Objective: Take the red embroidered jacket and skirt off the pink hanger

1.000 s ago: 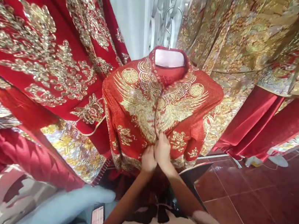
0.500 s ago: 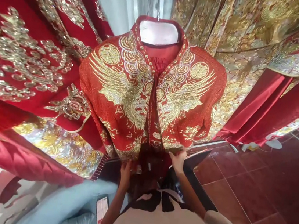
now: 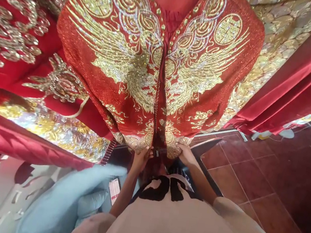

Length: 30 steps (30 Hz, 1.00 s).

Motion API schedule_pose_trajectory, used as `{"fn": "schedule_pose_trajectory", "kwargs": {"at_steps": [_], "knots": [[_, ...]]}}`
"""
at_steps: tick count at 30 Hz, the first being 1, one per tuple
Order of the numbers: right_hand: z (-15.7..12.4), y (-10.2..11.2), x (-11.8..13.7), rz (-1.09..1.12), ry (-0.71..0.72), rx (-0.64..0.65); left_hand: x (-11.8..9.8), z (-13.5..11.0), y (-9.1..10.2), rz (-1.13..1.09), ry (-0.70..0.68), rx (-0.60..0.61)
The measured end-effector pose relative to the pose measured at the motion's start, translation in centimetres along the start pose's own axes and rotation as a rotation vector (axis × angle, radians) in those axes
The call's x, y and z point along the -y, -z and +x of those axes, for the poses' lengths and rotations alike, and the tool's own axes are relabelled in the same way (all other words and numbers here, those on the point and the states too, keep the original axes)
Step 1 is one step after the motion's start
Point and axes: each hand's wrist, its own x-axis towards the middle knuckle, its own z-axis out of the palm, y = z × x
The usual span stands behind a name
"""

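A red jacket (image 3: 114, 60) with gold phoenix embroidery hangs in front of me and fills the upper middle of the view. Its front runs down the centre as a narrow dark seam. My left hand (image 3: 140, 158) grips the bottom hem of the left panel. My right hand (image 3: 185, 154) grips the bottom hem of the right panel, just beside the seam. The two hands are close together under the jacket. The hanger and collar are cut off at the top edge.
More red and gold embroidered garments (image 3: 19, 35) hang at left and gold ones (image 3: 283, 30) at upper right. Red cloth (image 3: 289, 89) drapes at right over a dark red tiled floor (image 3: 264, 185). Light blue fabric (image 3: 68, 204) lies at lower left beside a phone (image 3: 115, 189).
The jacket has come much closer and higher in view. My hands went from the middle of the front down to the hem, apart, then back together at the seam.
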Motion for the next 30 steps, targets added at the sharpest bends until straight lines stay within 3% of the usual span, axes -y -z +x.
{"fn": "schedule_pose_trajectory", "kwargs": {"at_steps": [7,14,21,30], "knots": [[-4.2,-3.7,0.1,-0.038,-0.052,0.261,1.4,-1.7,-4.8,-0.021,-0.100,-0.004],[-5.0,-5.1,0.6,-0.064,-0.083,0.174,0.7,-2.8,-6.0,0.099,-0.186,-0.050],[-5.1,-6.0,0.7,-0.067,-0.006,0.126,0.5,-2.5,-6.3,0.117,-0.248,-0.092],[-4.3,-6.3,0.3,-0.037,0.045,0.094,0.4,-2.1,-6.2,0.051,-0.173,-0.086]]}}
